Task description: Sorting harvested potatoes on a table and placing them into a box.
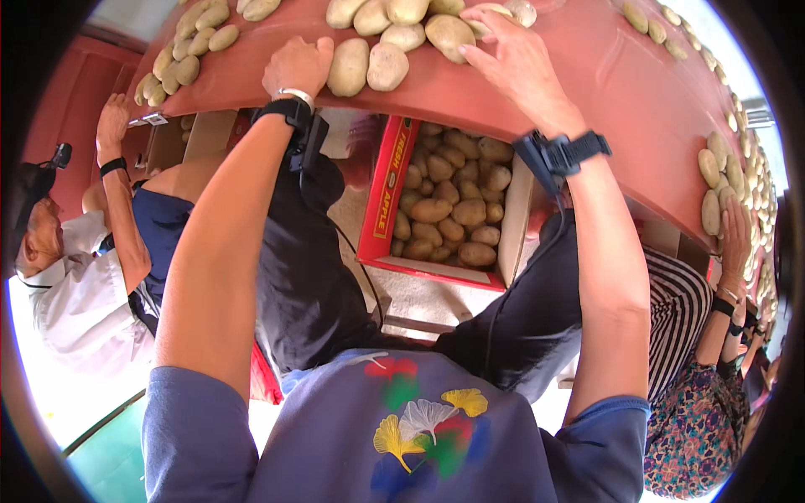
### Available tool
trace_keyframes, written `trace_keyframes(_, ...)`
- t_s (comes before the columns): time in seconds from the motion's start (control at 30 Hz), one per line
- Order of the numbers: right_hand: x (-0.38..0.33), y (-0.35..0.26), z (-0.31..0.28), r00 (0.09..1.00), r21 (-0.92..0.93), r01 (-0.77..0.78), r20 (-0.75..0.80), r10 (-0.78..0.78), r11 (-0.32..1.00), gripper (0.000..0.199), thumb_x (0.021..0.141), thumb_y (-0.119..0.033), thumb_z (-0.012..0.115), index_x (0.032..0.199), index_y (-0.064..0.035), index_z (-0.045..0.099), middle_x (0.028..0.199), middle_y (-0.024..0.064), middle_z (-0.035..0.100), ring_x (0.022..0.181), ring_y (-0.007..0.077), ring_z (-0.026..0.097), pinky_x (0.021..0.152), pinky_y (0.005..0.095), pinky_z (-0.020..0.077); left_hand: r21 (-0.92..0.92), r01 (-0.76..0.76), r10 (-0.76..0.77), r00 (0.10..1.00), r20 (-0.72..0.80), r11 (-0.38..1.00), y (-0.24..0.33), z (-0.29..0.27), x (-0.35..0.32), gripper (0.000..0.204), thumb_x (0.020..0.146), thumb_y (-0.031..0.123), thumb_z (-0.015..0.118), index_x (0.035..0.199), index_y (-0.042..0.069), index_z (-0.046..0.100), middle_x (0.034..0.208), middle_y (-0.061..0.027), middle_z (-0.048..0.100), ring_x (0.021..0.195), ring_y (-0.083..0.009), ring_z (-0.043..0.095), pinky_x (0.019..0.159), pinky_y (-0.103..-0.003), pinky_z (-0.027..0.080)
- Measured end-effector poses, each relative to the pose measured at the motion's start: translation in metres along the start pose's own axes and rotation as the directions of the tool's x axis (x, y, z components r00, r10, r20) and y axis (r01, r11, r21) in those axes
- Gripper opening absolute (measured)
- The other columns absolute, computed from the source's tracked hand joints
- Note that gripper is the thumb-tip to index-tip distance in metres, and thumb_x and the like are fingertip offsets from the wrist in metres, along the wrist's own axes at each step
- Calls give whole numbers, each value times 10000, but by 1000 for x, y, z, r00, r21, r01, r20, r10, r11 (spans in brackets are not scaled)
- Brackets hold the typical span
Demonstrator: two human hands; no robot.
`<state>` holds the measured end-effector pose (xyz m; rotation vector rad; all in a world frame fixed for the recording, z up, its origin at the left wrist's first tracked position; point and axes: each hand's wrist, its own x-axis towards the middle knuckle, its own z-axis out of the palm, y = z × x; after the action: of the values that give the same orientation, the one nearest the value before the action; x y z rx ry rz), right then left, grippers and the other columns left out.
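My left hand [299,65] rests at the near edge of the red table [470,101], its fingers curled under and out of sight. Whatever is in it, if anything, is hidden. Just right of its thumb lie two pale potatoes, the longer potato [348,67] and a rounder potato [388,67]. Over the right side of the same pile reaches my right hand [516,67], thumb and fingers apart. Its thumb touches or nearly touches a large potato [449,38], and its fingertips lie over a potato behind that one.
Between my knees, below the table edge, stands a red and white carton [381,189] filled with potatoes [449,197]. More potatoes [189,50] lie at the far left and along the right edge [717,180]. A person [63,243] sits left; another person's hand [735,239] touches potatoes at right.
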<state>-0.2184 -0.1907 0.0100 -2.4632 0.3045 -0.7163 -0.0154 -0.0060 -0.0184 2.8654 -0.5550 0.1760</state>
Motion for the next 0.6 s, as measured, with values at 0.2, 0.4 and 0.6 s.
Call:
trace_keyframes(0.2, 1, 1, 26, 994, -205, 109, 32, -105, 973, 511, 784, -213, 626, 1217, -1, 455, 1105, 239, 543, 1029, 371, 530, 857, 459, 434, 15, 10, -10, 1000, 14, 1000, 0, 4, 5, 543, 803, 484, 403, 1048, 60, 635, 1071, -206, 627, 1013, -379, 592, 860, -458, 468)
trace_keyframes(0.4, 11, 4, 32, 984, -262, 148, 134, -115, 954, 450, 790, -177, 591, 1193, -20, 467, 1051, 237, 540, 1025, 386, 513, 837, 473, 433, -6, 29, -29, 999, 17, 1000, -1, 2, 4, 543, 805, 489, 401, 1049, 65, 635, 1073, -198, 628, 1024, -377, 588, 864, -460, 464)
trace_keyframes(0.6, 0, -5, 11, 962, -215, -18, 263, 75, 976, 431, 779, -160, 572, 1173, -19, 469, 1099, 231, 508, 1034, 375, 498, 858, 476, 414, 18, 12, -13, 1000, 12, 1000, -2, 4, 7, 535, 811, 477, 397, 1033, 56, 642, 1063, -199, 631, 1005, -372, 596, 859, -459, 466)
